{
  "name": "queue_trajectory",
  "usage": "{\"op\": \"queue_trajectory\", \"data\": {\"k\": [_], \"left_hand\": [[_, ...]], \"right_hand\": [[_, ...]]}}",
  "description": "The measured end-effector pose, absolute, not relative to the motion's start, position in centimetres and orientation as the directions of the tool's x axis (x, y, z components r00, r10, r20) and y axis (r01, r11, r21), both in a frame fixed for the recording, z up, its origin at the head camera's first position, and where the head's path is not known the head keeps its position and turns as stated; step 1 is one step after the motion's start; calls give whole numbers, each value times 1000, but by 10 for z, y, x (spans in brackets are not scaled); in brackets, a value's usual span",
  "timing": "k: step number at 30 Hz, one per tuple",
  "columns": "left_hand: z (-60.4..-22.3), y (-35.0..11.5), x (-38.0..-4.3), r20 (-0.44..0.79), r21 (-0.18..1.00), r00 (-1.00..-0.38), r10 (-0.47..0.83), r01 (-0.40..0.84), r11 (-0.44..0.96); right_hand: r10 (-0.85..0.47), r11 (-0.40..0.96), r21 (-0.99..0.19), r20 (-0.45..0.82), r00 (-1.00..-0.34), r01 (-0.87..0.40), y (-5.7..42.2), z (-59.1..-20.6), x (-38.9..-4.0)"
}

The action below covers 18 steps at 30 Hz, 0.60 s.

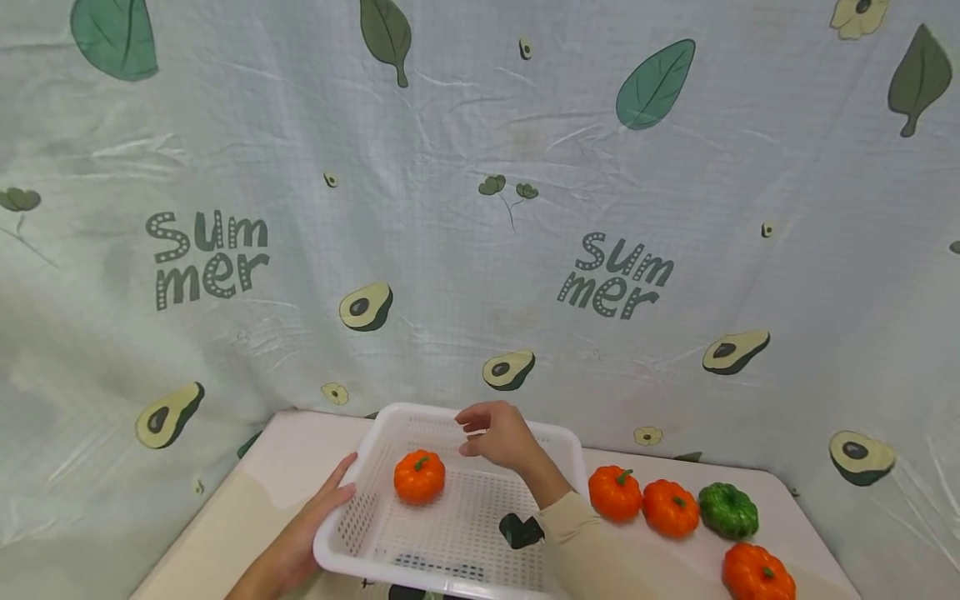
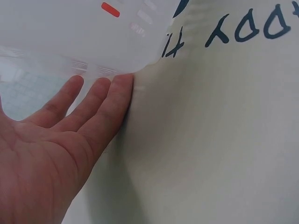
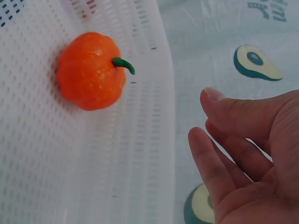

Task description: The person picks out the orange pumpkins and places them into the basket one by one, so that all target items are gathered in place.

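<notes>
A white plastic basket (image 1: 450, 567) with perforated walls stands on the table, and an orange toy pumpkin (image 1: 419, 477) with a green stem sits inside it, toward the left. Along the basket's left side lies my left hand (image 1: 318, 517). In the left wrist view its straight fingers (image 2: 105, 109) reach up against the basket's wall (image 2: 84, 37). My right hand (image 1: 495, 433) hovers over the basket's far part, right of the pumpkin. Its fingers (image 3: 205, 158) are loosely bent with nothing between them, the thumb apart from them.
Right of the basket are two orange pumpkins (image 1: 615, 493) (image 1: 671, 508), a green pumpkin (image 1: 728, 510) and another orange pumpkin (image 1: 757, 572) nearer me. A dark blocky thing (image 1: 521, 531) shows beside my right sleeve. A printed curtain (image 1: 450, 250) hangs behind the table.
</notes>
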<state>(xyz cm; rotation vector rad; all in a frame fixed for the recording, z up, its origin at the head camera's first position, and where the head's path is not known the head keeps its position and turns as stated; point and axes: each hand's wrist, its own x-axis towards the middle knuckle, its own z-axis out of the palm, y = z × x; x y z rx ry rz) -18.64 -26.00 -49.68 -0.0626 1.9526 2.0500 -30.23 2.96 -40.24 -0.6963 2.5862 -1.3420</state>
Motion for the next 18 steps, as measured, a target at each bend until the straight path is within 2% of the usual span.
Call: {"op": "queue_trajectory", "data": {"k": [6, 18], "left_hand": [[-495, -259, -189, -233, 970, -950, 207, -243, -25], [-495, -259, -189, -248, 966, -951, 186, -257, -22]], "right_hand": [[-457, 457, -813, 134, -879, -362, 52, -396, -305], [-377, 447, -835, 151, -914, -322, 87, -391, -302]]}}
